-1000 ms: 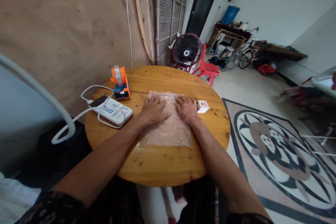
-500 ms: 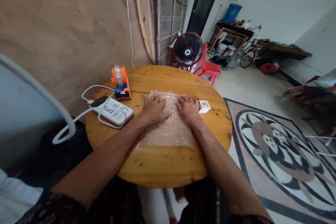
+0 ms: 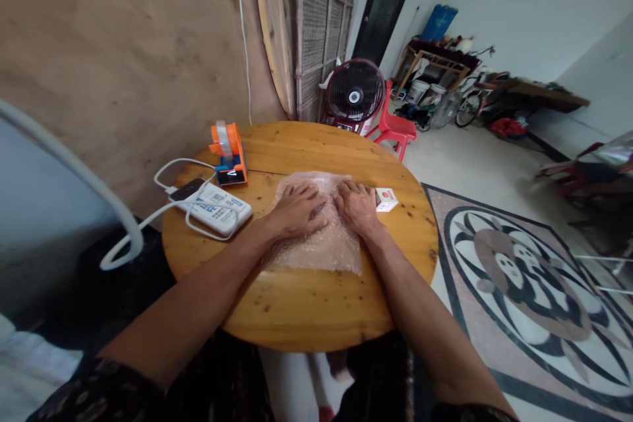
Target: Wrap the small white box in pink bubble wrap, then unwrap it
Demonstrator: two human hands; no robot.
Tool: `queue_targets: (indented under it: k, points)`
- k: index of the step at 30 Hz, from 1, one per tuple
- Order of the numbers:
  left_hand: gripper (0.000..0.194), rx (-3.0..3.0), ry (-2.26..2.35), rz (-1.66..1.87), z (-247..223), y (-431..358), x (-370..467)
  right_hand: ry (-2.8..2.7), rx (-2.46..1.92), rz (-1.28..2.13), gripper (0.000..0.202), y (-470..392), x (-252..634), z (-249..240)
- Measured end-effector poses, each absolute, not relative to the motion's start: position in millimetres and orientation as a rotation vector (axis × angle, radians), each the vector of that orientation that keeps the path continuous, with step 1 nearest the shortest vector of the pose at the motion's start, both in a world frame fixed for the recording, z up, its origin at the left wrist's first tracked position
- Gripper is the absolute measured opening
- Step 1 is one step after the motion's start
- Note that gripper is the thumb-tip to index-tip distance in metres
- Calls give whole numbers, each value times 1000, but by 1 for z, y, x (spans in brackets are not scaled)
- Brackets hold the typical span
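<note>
A sheet of clear bubble wrap (image 3: 316,254) lies on the round wooden table (image 3: 306,316) in front of me. My left hand (image 3: 300,210) rests on its left and middle part, palm down with the fingers spread. On its upper right edge lies my right hand (image 3: 355,206), flat, fingers pointing away from me. Just right of that hand stands a small white box (image 3: 386,199) with red print, its left end close to my fingers. Both hands press on the wrap without gripping it.
At the table's left are an orange and blue tape dispenser (image 3: 229,155) and a white power bank (image 3: 217,208) with looped cables. Beyond the table stand a fan (image 3: 355,93) and a red plastic chair (image 3: 394,124). A thick white tube (image 3: 74,168) curves in at left.
My left hand has slid a little to the right across the bubble wrap, nearer my right hand. The wrap's left edge has shifted and looks more rumpled. My right hand has barely moved.
</note>
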State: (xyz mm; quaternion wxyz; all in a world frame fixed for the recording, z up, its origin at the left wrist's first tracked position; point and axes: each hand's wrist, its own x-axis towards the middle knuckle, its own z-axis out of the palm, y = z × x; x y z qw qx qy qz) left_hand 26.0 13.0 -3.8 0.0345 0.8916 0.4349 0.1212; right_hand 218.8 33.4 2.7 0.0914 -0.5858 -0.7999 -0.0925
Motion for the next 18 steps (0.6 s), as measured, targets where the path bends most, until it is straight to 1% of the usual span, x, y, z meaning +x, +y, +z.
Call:
queue_targets:
  k: [5, 11, 14, 18]
  points:
    - [47, 2722, 1359, 366, -4, 16, 25, -2414, -1626, -334, 40, 24, 214, 8]
    - [54, 2719, 1353, 370, -7, 19, 24, -2595, -1397, -306, 39, 19, 201, 3]
    - [55, 2712, 1361, 366, -7, 19, 24, -2596, -1470, -270, 36, 19, 200, 1]
    - [50, 2716, 1378, 365, -6, 17, 25, -2498, -1660, -290, 30, 19, 208, 5]
